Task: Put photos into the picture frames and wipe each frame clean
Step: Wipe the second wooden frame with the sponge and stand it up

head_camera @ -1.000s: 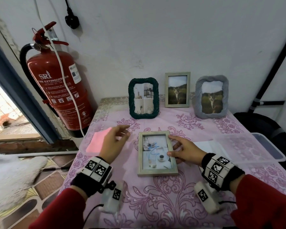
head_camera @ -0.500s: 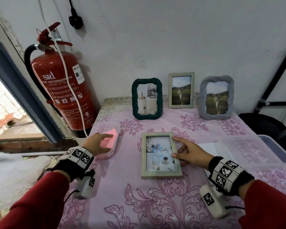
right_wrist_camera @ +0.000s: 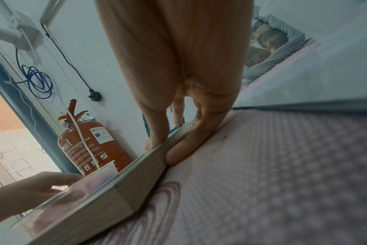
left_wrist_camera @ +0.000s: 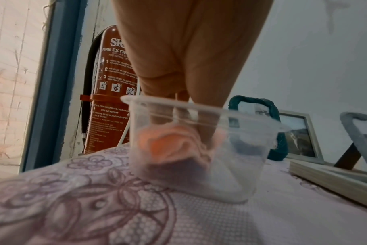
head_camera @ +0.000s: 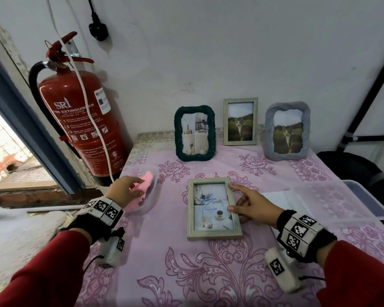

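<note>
A light wooden picture frame (head_camera: 211,218) lies flat on the pink tablecloth with a photo inside and a blue scribble (head_camera: 208,201) on its glass. My right hand (head_camera: 232,197) steadies its right edge: thumb on the rim, fingers straight along the side (right_wrist_camera: 178,154). At the table's left edge my left hand (head_camera: 136,185) reaches into a small clear plastic container (head_camera: 152,204) and pinches a pink cloth (head_camera: 145,177), which bunches up above the rim. The left wrist view shows the fingers (left_wrist_camera: 184,116) inside the container (left_wrist_camera: 230,165) on the cloth (left_wrist_camera: 170,142).
Against the back wall stand three filled frames: dark green (head_camera: 194,132), light wooden (head_camera: 240,121), grey (head_camera: 287,130). A red fire extinguisher (head_camera: 80,120) hangs left of the table. At the right lie a clear plastic box (head_camera: 341,200) and white sheets (head_camera: 275,196).
My left hand moved left from beside the frame into the container and took hold of the pink cloth, now lifting it. My right hand has stayed on the frame's right edge.
</note>
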